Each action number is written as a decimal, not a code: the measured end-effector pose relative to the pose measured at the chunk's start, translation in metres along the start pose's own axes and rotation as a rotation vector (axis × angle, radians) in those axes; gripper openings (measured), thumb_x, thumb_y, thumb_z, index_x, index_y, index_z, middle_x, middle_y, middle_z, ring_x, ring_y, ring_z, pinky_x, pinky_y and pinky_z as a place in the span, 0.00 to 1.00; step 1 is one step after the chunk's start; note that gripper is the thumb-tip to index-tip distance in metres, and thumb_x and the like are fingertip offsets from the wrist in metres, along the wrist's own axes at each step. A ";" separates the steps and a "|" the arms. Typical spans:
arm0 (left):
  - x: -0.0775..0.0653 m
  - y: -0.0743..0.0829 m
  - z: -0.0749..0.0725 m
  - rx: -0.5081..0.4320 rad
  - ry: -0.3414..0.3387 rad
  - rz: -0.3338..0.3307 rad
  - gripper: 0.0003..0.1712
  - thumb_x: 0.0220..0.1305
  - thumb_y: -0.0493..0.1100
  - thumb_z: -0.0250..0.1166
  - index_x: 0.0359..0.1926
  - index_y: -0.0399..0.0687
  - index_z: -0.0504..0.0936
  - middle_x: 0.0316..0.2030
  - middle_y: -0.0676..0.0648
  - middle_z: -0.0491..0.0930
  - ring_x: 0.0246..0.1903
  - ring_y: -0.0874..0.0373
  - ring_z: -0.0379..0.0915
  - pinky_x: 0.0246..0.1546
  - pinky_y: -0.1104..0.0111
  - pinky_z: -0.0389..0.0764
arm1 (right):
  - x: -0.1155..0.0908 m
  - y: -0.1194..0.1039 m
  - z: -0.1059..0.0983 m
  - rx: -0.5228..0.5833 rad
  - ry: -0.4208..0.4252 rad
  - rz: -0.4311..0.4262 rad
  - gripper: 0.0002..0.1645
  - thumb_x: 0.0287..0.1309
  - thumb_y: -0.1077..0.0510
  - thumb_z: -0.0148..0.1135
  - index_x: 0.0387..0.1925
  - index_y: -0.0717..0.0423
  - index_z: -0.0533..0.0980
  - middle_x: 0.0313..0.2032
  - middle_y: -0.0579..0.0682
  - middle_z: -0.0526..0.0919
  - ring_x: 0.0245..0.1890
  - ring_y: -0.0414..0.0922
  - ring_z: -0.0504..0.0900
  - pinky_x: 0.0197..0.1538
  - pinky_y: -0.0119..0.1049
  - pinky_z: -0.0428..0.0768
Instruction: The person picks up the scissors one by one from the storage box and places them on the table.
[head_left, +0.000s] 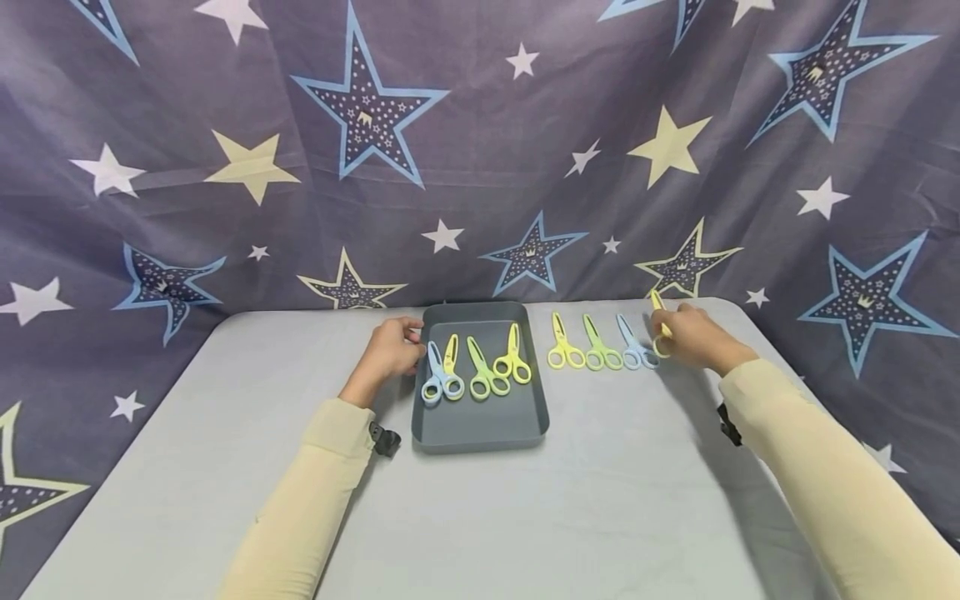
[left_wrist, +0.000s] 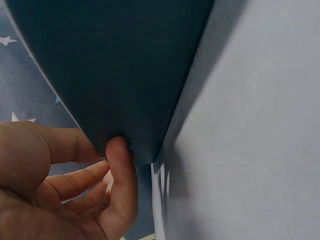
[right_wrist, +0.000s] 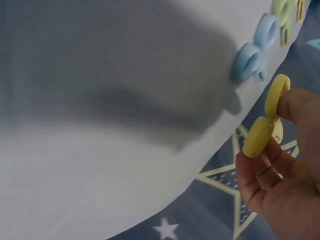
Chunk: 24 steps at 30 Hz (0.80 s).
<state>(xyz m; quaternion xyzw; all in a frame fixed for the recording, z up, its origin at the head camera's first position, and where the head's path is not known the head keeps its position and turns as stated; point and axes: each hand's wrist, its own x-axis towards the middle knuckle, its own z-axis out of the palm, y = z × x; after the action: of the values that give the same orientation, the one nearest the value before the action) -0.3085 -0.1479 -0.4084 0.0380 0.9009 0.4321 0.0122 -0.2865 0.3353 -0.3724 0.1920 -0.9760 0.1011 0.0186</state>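
Observation:
My right hand [head_left: 692,336] holds yellow scissors [right_wrist: 258,136] by the handle end, raised off the table at the right end of a row. In that row lie yellow scissors [head_left: 564,353], green scissors [head_left: 602,357] and blue scissors [head_left: 637,356], blades pointing away. With thumb and finger, my left hand [left_wrist: 75,185] pinches the wall of a grey tray [head_left: 480,432] near its far left corner. Inside the tray are blue scissors [head_left: 432,387] overlapping yellow scissors [head_left: 450,354], and green scissors [head_left: 480,387] beside another yellow pair [head_left: 513,365].
A pale cloth covers the table [head_left: 585,517], and its far edge runs just behind the tray and the row of scissors. Behind it hangs a dark curtain [head_left: 480,142] patterned with stars.

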 end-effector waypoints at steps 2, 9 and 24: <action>0.000 0.000 0.000 0.003 -0.001 -0.001 0.31 0.60 0.29 0.62 0.66 0.33 0.75 0.46 0.36 0.79 0.28 0.54 0.82 0.25 0.67 0.90 | -0.003 0.006 0.001 0.006 -0.008 0.011 0.09 0.59 0.64 0.65 0.41 0.59 0.79 0.30 0.53 0.80 0.37 0.56 0.74 0.38 0.51 0.76; 0.000 0.000 -0.001 0.001 -0.007 -0.009 0.31 0.61 0.29 0.63 0.67 0.33 0.74 0.47 0.36 0.78 0.29 0.53 0.82 0.25 0.67 0.90 | -0.008 0.021 0.007 -0.002 -0.005 0.019 0.07 0.56 0.64 0.65 0.38 0.58 0.78 0.30 0.54 0.81 0.37 0.56 0.76 0.40 0.55 0.78; 0.000 0.000 0.000 0.005 -0.005 -0.002 0.31 0.60 0.29 0.62 0.67 0.34 0.75 0.46 0.36 0.79 0.25 0.55 0.81 0.25 0.67 0.90 | -0.001 0.027 0.020 0.032 -0.078 0.088 0.08 0.56 0.67 0.63 0.39 0.62 0.80 0.37 0.60 0.85 0.44 0.62 0.80 0.50 0.62 0.80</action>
<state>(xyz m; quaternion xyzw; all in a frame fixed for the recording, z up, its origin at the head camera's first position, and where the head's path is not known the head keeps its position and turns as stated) -0.3089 -0.1478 -0.4083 0.0383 0.9021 0.4296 0.0149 -0.2960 0.3554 -0.3973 0.1532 -0.9817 0.1099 -0.0268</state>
